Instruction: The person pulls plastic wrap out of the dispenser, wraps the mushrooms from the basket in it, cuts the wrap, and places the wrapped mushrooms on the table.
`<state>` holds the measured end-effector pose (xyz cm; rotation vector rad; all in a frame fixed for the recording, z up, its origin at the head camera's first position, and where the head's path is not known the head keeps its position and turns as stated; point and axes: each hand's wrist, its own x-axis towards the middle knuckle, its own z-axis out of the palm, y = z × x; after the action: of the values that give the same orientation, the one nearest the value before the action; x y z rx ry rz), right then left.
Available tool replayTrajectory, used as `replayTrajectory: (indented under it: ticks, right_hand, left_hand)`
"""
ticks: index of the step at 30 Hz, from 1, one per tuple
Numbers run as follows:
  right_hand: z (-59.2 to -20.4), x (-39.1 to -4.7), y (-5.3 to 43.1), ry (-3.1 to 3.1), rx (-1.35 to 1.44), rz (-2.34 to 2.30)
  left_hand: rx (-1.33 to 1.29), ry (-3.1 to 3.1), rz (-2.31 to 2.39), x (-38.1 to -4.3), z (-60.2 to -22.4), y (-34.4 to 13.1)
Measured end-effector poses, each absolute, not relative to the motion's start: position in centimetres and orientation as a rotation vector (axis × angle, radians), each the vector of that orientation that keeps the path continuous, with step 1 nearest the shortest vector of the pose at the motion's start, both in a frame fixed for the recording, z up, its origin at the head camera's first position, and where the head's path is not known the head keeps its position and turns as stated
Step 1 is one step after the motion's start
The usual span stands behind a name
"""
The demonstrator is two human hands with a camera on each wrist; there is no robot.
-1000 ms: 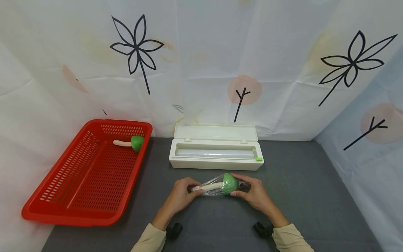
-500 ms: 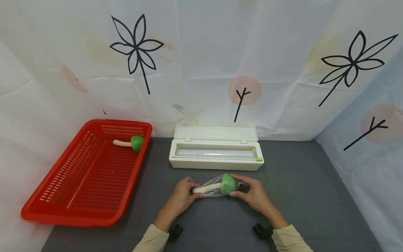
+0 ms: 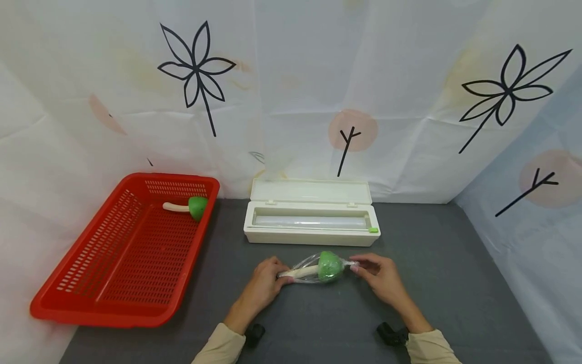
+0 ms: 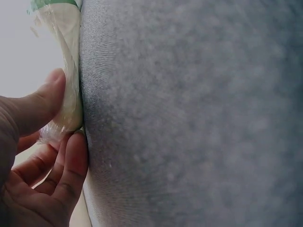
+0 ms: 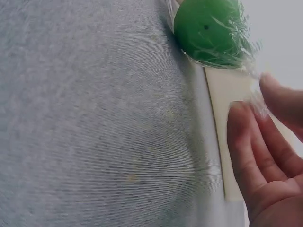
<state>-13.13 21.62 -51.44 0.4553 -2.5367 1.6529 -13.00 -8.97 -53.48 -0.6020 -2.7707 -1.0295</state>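
A toy mushroom (image 3: 329, 267) with a green cap and pale stem lies sideways in clear plastic wrap (image 3: 313, 277). At its stem end my left hand (image 3: 262, 283) pinches the wrapped tip between thumb and fingers; the left wrist view shows the stem (image 4: 70, 42) running up from the fingertips, close to the grey table. Beyond the cap the wrap gathers into a twisted tail (image 3: 349, 263), which my right hand (image 3: 381, 280) pinches with thumb and fingertips. The right wrist view shows the green cap (image 5: 208, 30) under wrinkled film.
A cream wrap dispenser (image 3: 311, 237) with its lid raised stands behind the hands, a roll of film (image 3: 311, 221) inside. To the left is a red basket (image 3: 184, 298) holding another green-capped mushroom (image 3: 197, 207). A printed white cloth (image 3: 295, 91) hangs behind the grey table (image 3: 454, 293).
My right hand has left the cap's sides, moved slightly right and now pinches the wrap's tail. The mushroom has shifted slightly left; my left hand stays at the stem end.
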Motion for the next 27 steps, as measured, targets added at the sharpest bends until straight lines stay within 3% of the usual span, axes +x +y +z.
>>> replayTrajectory:
  ticks: [4,8,16,27]
  right_hand:
    - [-51.8,-13.3,21.5,-2.466,0.428,1.835]
    - [-52.2,-13.8,20.8,-2.377,0.222,2.093]
    - [-51.8,-14.0,19.5,-2.549,-0.074,1.835]
    - [-51.7,-14.0,19.2,-2.558,0.007,2.028]
  left_hand:
    - [-0.587,-2.777,-1.047,-12.9,-53.5,-9.1]
    - [-0.574,-2.780,-1.078,-12.9,-53.5,-9.1]
    - [-0.568,-2.783,-1.101,-12.9,-53.4,-9.2]
    - [-0.567,-2.782,-1.141,-12.8,-53.4,-9.2]
